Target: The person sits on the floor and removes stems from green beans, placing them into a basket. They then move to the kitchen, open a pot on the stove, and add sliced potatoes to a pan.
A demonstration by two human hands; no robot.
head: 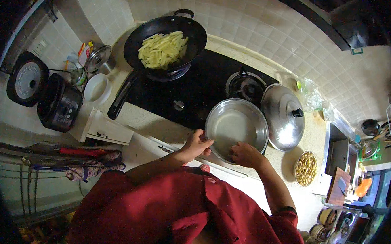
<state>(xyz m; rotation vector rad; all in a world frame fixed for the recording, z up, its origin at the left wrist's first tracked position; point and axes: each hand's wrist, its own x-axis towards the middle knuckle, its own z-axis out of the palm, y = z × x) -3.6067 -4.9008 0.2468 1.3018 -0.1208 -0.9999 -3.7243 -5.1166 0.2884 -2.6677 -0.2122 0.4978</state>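
Note:
A round metal pot (234, 126) stands at the front right of the black gas hob (196, 100), with a pale bottom; whether it holds liquid is unclear. At its left rim my left hand (195, 146) grips the edge, thumb over the rim and fingers curled below. My right hand (247, 154) reaches over the near right rim, fingers bent down inside the pot. Anything within those fingers is hidden. Leaning close to the pot's right side is a domed metal lid (282, 124) with a black knob.
Pale cut strips (163, 49) fill a black wok (197, 43) on the left burner; its long handle (120, 99) juts over the counter's front. A bowl of yellowish-brown pieces (306, 169) sits right. Leftward are a white bowl (97, 89) and an open rice cooker (60, 105).

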